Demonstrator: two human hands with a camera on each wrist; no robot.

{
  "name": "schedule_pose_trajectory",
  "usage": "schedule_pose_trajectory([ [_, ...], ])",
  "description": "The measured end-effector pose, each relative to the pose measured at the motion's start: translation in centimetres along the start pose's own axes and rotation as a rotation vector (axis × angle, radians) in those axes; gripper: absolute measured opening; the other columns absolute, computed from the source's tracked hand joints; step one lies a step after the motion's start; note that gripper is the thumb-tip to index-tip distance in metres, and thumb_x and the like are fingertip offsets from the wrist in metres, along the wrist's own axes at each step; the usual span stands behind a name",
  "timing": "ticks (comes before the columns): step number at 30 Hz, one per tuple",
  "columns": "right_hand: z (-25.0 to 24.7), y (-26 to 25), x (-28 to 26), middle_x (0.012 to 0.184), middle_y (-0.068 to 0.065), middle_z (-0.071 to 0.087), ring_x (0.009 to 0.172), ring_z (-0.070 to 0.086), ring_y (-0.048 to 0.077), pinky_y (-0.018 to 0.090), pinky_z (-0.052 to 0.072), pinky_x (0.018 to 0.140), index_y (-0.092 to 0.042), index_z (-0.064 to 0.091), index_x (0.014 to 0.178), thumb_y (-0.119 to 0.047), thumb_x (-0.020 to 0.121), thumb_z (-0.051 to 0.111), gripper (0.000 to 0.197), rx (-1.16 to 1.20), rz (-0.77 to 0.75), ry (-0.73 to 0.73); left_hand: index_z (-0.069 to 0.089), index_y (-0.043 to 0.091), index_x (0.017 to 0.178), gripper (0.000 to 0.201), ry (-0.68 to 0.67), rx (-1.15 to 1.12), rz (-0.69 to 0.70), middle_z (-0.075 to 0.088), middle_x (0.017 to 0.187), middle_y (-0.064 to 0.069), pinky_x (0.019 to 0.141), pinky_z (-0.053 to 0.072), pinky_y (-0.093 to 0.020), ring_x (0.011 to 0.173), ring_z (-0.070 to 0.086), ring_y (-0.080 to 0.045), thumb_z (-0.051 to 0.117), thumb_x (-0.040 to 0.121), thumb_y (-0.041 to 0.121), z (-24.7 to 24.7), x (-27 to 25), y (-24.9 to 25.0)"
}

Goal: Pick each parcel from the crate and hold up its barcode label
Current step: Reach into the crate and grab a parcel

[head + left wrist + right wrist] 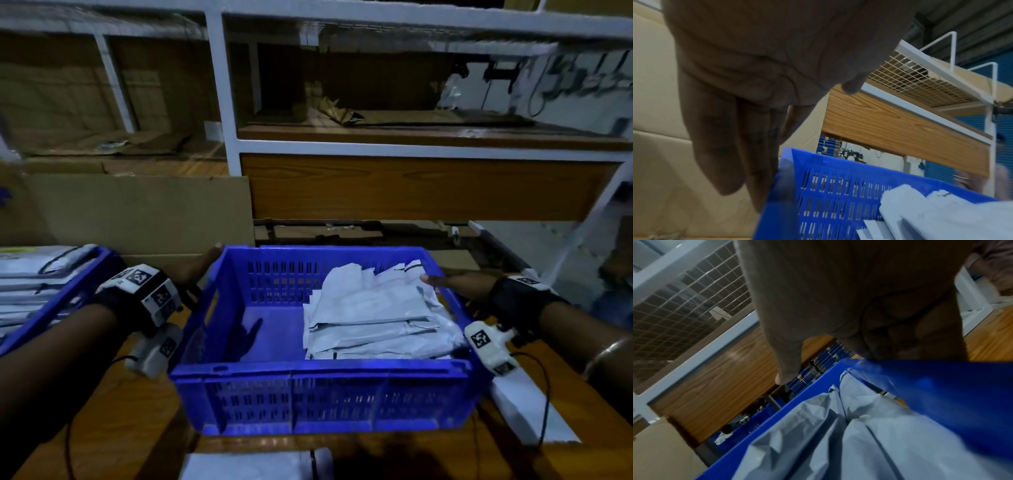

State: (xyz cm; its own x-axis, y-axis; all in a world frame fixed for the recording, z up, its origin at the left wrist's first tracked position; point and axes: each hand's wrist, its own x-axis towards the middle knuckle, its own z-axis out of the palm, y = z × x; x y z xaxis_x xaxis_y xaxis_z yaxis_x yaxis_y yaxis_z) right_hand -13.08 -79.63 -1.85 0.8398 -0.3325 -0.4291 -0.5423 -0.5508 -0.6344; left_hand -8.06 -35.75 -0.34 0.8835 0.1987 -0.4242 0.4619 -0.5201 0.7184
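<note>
A blue slotted crate [318, 371] stands on the wooden table before me. Several grey-white plastic parcels [370, 315] are piled in its right half, and its left half shows bare floor. My left hand [198, 263] is at the crate's far left corner. In the left wrist view its fingers [748, 154] lie straight down the outside of the crate [838, 194] wall, with the thumb apart. My right hand [455, 281] is at the right rim, its thumb reaching over the parcels. In the right wrist view its fingers [900, 340] curl behind the crate [941, 394] rim above the parcels [838, 443].
A second blue crate [85, 274] stacked with parcels sits at the left edge. A cardboard sheet [137, 212] leans behind the table, against a white-framed shelf rack [222, 102]. A white strip [524, 411] lies on the table [137, 428] to the right.
</note>
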Motion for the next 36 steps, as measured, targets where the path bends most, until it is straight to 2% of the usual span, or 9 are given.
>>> schedule_pose_trajectory([
  [5,0.9,-0.7,0.5,0.147,0.010,0.046,0.119,0.053,0.036,0.040,0.048,0.081,-0.027,0.045,0.143,-0.075,0.065,0.066,0.094,-0.056,-0.026,-0.040,0.039,0.012,0.144,0.079,0.005,0.007,0.039,0.049,0.135,-0.022,0.058,0.044,-0.037,0.071,0.057,-0.034,0.031,0.090,0.069,-1.0,-1.0,0.5],
  [9,2.7,-2.3,0.0,0.142,0.008,0.049,0.100,0.057,0.029,0.033,0.045,0.065,-0.019,0.050,0.138,-0.060,0.077,0.066,0.074,-0.016,-0.051,-0.094,0.057,0.007,0.085,0.031,-0.041,-0.074,0.109,0.068,0.098,-0.005,0.045,0.048,-0.017,0.040,0.060,-0.012,0.047,0.099,0.034,-2.0,-0.7,-0.4],
  [12,4.1,-3.5,-0.3,0.136,0.004,0.052,0.105,0.058,0.029,0.031,0.046,0.063,-0.020,0.048,0.141,-0.056,0.079,0.066,0.074,-0.001,-0.083,-0.155,0.068,0.009,0.102,0.038,-0.114,-0.140,0.083,0.070,0.100,-0.009,0.075,0.054,-0.031,0.073,0.067,-0.024,0.063,0.086,0.043,-3.8,0.5,-1.6],
  [15,5.7,-5.3,-1.1,0.138,0.012,0.052,0.082,0.054,0.017,0.025,0.043,0.058,-0.016,0.048,0.141,-0.046,0.090,0.060,0.060,-0.018,-0.094,-0.153,0.062,0.000,0.119,0.040,-0.194,-0.241,0.068,0.074,0.080,-0.011,0.051,0.056,-0.030,0.062,0.071,-0.025,0.057,0.094,0.032,-5.7,2.5,-2.8],
  [22,8.1,-7.5,-0.3,0.136,0.014,0.053,0.095,0.057,0.029,0.039,0.051,0.080,-0.015,0.049,0.138,-0.052,0.085,0.065,0.067,-0.069,-0.045,-0.123,0.062,0.001,0.113,0.027,-0.309,-0.202,0.110,0.075,0.078,-0.008,0.050,0.055,-0.026,0.064,0.072,-0.020,0.048,0.099,0.020,-8.5,4.7,-4.0],
  [26,8.8,-7.8,-0.3,0.108,0.004,0.070,0.092,0.067,0.026,0.035,0.055,0.069,-0.020,0.060,0.127,-0.048,0.084,0.068,0.051,-0.019,-0.105,-0.155,0.063,0.004,0.100,0.018,-0.325,-0.179,0.134,0.074,0.071,-0.007,0.046,0.054,-0.025,0.059,0.071,-0.018,0.048,0.099,0.013,-9.4,5.6,-4.2],
  [30,9.8,-8.1,0.0,0.117,0.004,0.068,0.098,0.066,0.027,0.038,0.056,0.076,-0.025,0.059,0.128,-0.061,0.069,0.076,0.071,-0.058,-0.134,-0.139,0.061,0.002,0.102,0.017,-0.308,-0.207,0.120,0.073,0.069,-0.006,0.049,0.056,-0.024,0.057,0.070,-0.017,0.047,0.099,0.011,-10.2,6.5,-4.7],
  [33,10.7,-8.8,-0.3,0.111,-0.001,0.067,0.091,0.064,0.017,0.026,0.051,0.062,-0.022,0.058,0.129,-0.050,0.082,0.070,0.056,-0.083,-0.205,-0.126,0.063,0.001,0.100,0.019,-0.276,-0.214,0.116,0.073,0.068,-0.006,0.049,0.055,-0.023,0.056,0.070,-0.017,0.048,0.099,0.013,-11.0,7.0,-5.3],
  [36,11.4,-9.0,-0.1,0.111,0.000,0.069,0.096,0.066,0.023,0.031,0.054,0.070,-0.025,0.061,0.126,-0.056,0.075,0.075,0.061,-0.083,-0.187,-0.132,0.064,-0.004,0.108,0.027,-0.246,-0.194,0.112,0.074,0.085,-0.013,0.067,0.059,-0.028,0.073,0.072,-0.024,0.054,0.096,0.017,-11.9,7.4,-5.9],
])
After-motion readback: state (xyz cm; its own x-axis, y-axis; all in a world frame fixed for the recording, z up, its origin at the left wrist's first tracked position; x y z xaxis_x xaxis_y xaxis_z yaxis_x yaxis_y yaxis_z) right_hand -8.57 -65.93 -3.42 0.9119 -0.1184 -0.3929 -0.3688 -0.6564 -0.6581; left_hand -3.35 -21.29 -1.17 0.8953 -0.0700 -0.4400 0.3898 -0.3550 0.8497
